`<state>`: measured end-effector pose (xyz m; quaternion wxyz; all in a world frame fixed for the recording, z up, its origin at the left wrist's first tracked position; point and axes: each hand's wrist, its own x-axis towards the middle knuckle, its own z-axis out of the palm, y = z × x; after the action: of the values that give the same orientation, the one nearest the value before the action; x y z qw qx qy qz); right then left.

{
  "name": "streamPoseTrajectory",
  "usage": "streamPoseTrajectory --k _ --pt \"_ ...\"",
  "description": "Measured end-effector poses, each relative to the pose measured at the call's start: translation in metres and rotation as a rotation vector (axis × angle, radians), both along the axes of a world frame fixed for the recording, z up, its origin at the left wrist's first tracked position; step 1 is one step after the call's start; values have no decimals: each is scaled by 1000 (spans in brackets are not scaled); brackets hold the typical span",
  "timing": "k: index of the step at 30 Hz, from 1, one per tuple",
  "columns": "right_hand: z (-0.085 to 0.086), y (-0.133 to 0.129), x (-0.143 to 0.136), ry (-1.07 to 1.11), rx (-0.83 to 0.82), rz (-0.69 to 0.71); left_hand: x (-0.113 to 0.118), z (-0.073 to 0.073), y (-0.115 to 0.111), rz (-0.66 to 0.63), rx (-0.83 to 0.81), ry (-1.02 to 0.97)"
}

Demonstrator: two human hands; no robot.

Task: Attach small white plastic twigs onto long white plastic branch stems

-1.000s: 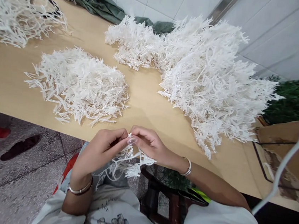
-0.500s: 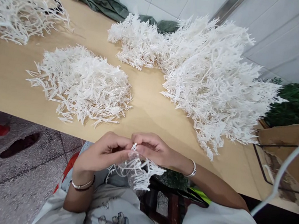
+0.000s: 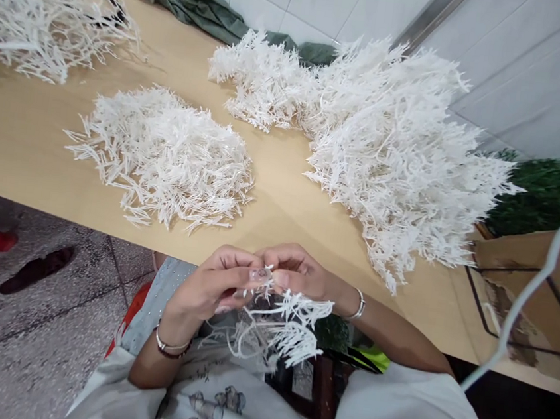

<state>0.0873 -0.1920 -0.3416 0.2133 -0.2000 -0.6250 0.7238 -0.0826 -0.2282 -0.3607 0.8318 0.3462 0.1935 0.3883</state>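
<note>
**Left hand [image 3: 225, 280] and right hand [image 3: 303, 275] pinch a white sprig [image 3: 297, 343] at the table's [image 3: 283, 176] front edge**

The table spans the frame from the left edge towards the lower right. Its biggest load is a broad heap [image 3: 396, 155] of bushy white sprigs, right of centre and reaching the upper middle. A smaller heap [image 3: 170, 151] lies left of centre, and a looser, stringy pile [image 3: 35, 17] fills the upper left corner. At the right edge stands a cardboard box [image 3: 559, 292], with green foliage [image 3: 551, 198] just above it. A crumpled green cloth [image 3: 196, 4] lies along the wall at upper centre.

Below the middle of the frame, both hands are closed, thumbs and fingertips nearly meeting on the sprig's stems; its branching ends hang beneath them. Whether it is one piece or several, I cannot tell. A dark slipper [image 3: 38, 269] sits on the floor at lower left. Smallest are the bracelets [image 3: 360, 306], worn on both wrists.
</note>
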Motion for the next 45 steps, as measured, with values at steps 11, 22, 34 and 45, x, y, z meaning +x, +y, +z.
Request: streamPoseTrajectory --k 11,22,34,45 --pt "-11 4 -9 44 18 -139 -15 -6 8 795 431 647" --pt "-20 10 -7 -96 38 -406 -27 -20 25 1103 850 1555" --pt "-21 7 -9 -67 51 -468 -25 -20 25 1178 812 1485" --pt "-7 4 -7 -91 233 -577 -15 4 9 769 1061 1151"
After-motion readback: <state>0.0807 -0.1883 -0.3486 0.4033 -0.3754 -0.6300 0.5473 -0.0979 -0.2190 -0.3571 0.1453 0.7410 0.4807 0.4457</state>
